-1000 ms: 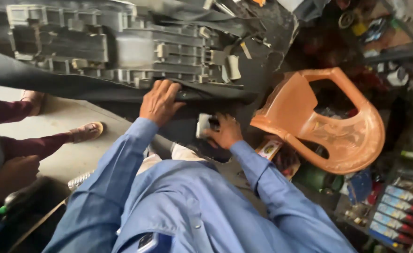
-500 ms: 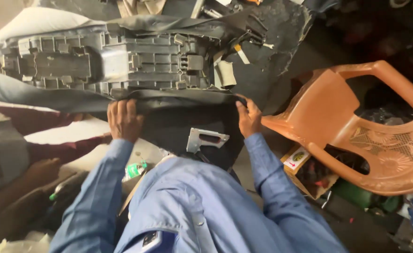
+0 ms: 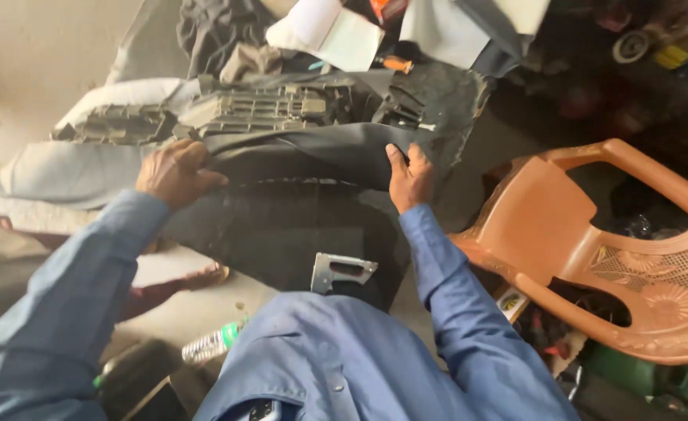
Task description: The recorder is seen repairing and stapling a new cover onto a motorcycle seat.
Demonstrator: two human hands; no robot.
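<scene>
A single head-worn camera looks steeply down over the person's own chest and blue sleeves, close to the work on the floor (image 3: pixel 40 70). It faces forward past both hands, with an orange plastic chair (image 3: pixel 562 226) lying at the right edge.

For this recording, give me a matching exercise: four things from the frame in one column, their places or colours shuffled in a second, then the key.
Things:
1. plastic chair
2. staple gun
3. plastic bottle
4. left hand

Places or colours:
A. silver metal, lying on the black cover near the person's chest
B. gripping the cover's folded edge
C. orange-brown, tipped over on the right
D. clear with a green cap, low on the floor

Pairs: 1-C, 2-A, 3-D, 4-B
</scene>
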